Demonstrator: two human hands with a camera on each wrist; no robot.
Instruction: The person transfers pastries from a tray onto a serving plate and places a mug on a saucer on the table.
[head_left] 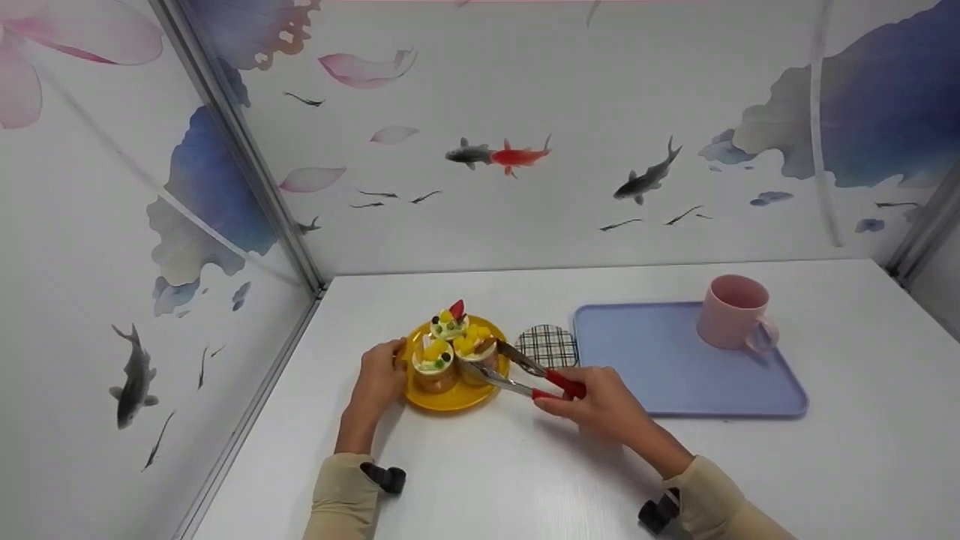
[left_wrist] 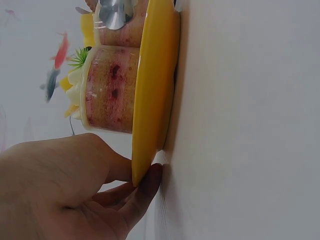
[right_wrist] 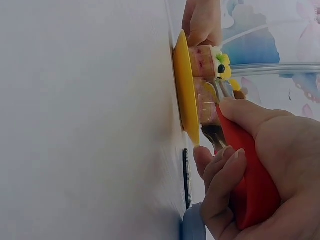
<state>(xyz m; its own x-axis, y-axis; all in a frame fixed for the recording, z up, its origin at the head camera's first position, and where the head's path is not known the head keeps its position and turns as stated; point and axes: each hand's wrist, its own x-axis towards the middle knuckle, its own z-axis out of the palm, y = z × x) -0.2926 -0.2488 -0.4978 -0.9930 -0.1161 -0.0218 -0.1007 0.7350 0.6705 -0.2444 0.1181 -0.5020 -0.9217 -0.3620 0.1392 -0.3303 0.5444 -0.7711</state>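
Note:
Three layered dessert cups topped with cream and fruit stand on a yellow plate [head_left: 450,401]. My left hand [head_left: 381,379] pinches the plate's left rim, thumb above and fingers beneath, as the left wrist view shows. In my right hand [head_left: 600,401] are metal tongs [head_left: 517,386] with red handles [right_wrist: 250,175], gripped between thumb and curled fingers. The tongs' tips lie on either side of the right dessert cup [head_left: 474,360]. Beside it are the front-left dessert cup [head_left: 433,367] and the back dessert cup [head_left: 448,326], which carries a strawberry piece.
A round plaid coaster [head_left: 546,346] lies between the plate and a blue tray [head_left: 652,375]. On the tray's back right stands a pink mug [head_left: 731,311], its handle toward the front right. Printed wall panels [head_left: 570,90] border the white table [head_left: 465,480] at the back and left.

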